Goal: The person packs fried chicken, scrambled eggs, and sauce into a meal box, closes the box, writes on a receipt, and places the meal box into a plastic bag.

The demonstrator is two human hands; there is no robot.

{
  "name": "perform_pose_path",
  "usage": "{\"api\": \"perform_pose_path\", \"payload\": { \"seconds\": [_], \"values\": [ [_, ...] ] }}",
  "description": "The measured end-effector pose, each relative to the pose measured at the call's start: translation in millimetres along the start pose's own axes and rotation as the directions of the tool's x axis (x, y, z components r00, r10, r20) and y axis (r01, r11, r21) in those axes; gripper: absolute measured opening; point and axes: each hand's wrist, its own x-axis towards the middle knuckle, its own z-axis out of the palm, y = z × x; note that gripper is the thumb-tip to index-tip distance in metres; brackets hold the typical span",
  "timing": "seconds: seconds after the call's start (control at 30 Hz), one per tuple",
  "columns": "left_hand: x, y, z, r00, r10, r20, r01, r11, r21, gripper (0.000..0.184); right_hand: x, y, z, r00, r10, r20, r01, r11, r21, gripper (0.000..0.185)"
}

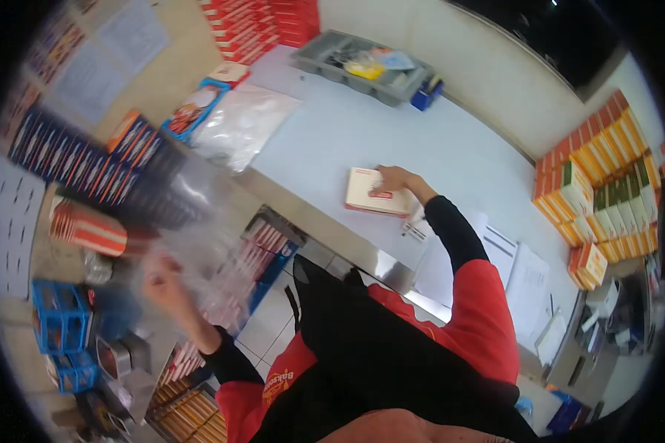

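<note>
My right hand (397, 182) is at the far right corner of a small cream cardboard box (362, 190) with red print, its fingers curled over the top. The box lies flat near the front edge of the white table (332, 133). Off to the left, my left hand (164, 282) is closed on a clear plastic bag (207, 255). Both the bag and this hand are smeared by motion, so the exact grip is hard to see. A small printed item (415, 230) lies just beside the box, partly covered by my right forearm.
A grey divided tray (362, 81) stands against the wall, and flat clear plastic bags (247, 122) lie at the table's left. Stacked orange boxes (595, 170) line the right side; papers (524, 284) lie near my right arm. Dark boxes (74, 159) and striped cups (89, 227) are left.
</note>
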Motion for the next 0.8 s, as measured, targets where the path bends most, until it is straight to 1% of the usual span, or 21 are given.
{"api": "perform_pose_path", "payload": {
  "seconds": [0.03,0.07,0.1,0.17,0.2,0.23,0.27,0.3,0.33,0.37,0.43,0.47,0.5,0.57,0.6,0.63,0.67,0.73,0.77,0.8],
  "values": [
    [7.9,37.7,6.3,0.985,0.168,-0.031,-0.168,0.985,-0.022,0.028,-3.8,-2.6,-2.7,1.0,0.012,0.01,-0.012,1.0,0.02,0.091],
    [8.4,62.3,18.3,0.941,0.33,-0.074,-0.333,0.942,-0.043,0.024,-5.1,-2.2,-2.9,1.0,0.02,0.018,-0.02,0.999,0.038,0.093],
    [-1.4,67.2,36.2,0.944,0.328,-0.047,-0.33,0.942,-0.056,0.024,-4.2,3.1,2.6,0.999,0.044,0.022,-0.045,0.998,0.054,0.093],
    [-26.5,64.6,69.4,0.914,0.396,-0.089,-0.403,0.861,-0.311,0.014,-0.5,10.0,10.7,0.993,0.104,-0.058,-0.095,0.986,0.136,0.095],
    [-36.5,53.8,95.8,0.803,0.596,-0.003,-0.582,0.784,-0.216,0.011,0.6,11.4,14.6,0.991,0.118,-0.058,-0.109,0.983,0.147,0.095],
    [-49.3,37.1,127.9,0.646,0.756,0.099,-0.743,0.654,-0.142,0.01,-0.5,11.4,19.9,0.984,0.159,-0.079,-0.145,0.976,0.161,0.094],
    [-71.5,19.0,156.4,0.682,0.654,0.327,-0.674,0.736,-0.065,0.011,-1.9,10.3,25.9,0.974,0.202,-0.1,-0.183,0.967,0.175,0.093],
    [-91.3,-1.7,184.6,0.732,0.442,0.518,-0.502,0.864,-0.027,0.023,-2.8,7.8,33.5,0.97,0.221,-0.102,-0.2,0.962,0.185,0.093],
    [-109.1,-26.5,211.7,0.694,0.268,0.668,-0.379,0.925,0.023,0.024,-4.2,3.5,43.6,0.953,0.265,-0.145,-0.229,0.946,0.228,0.087],
    [-126.7,-52.7,234.3,0.606,0.176,0.775,-0.354,0.933,0.065,0.025,-7.0,-2.3,51.9,0.932,0.311,-0.188,-0.256,0.928,0.27,0.082],
    [-156.5,-100.0,269.6,0.438,0.071,0.896,-0.394,0.911,0.12,0.029,-15.3,-17.5,64.2,0.914,0.382,-0.137,-0.282,0.84,0.463,0.07],
    [-169.2,-122.2,281.1,0.376,0.053,0.925,-0.421,0.899,0.12,0.03,-11.4,-16.4,88.5,0.91,0.361,-0.203,-0.225,0.843,0.488,0.067],
    [-179.6,-139.5,291.5,0.337,0.048,0.94,-0.445,0.888,0.114,0.032,-8.2,-16.5,107.2,0.9,0.335,-0.28,-0.161,0.851,0.501,0.064],
    [-194.0,-166.7,306.1,0.295,0.071,0.953,-0.466,0.881,0.078,0.035,-12.7,-24.2,133.8,0.865,0.211,-0.455,0.077,0.841,0.536,0.065],
    [-201.0,-183.1,313.3,0.288,0.093,0.953,-0.469,0.881,0.056,0.037,-21.6,-38.5,132.6,0.862,0.332,-0.384,0.017,0.738,0.675,0.065],
    [-204.1,-195.1,320.0,0.281,0.116,0.953,-0.46,0.887,0.028,0.039,-29.5,-50.8,130.7,0.853,0.434,-0.29,-0.038,0.605,0.795,0.065],
    [-204.9,-201.9,326.0,0.284,0.146,0.948,-0.453,0.891,-0.001,0.041,-30.7,-53.1,130.3,0.844,0.437,-0.311,-0.028,0.616,0.787,0.065],
    [-206.0,-222.4,340.5,0.3,0.246,0.922,-0.407,0.907,-0.109,0.045,-26.1,-52.7,126.6,0.816,0.513,-0.265,0.029,0.422,0.906,0.068],
    [-206.4,-235.5,349.0,0.312,0.305,0.9,-0.379,0.908,-0.177,0.047,-25.0,-53.7,119.9,0.816,0.509,-0.275,0.039,0.426,0.904,0.068],
    [-201.8,-239.8,354.5,0.328,0.373,0.868,-0.353,0.9,-0.254,0.049,-27.9,-57.4,112.1,0.802,0.578,-0.148,0.066,0.161,0.985,0.064]
  ]
}}
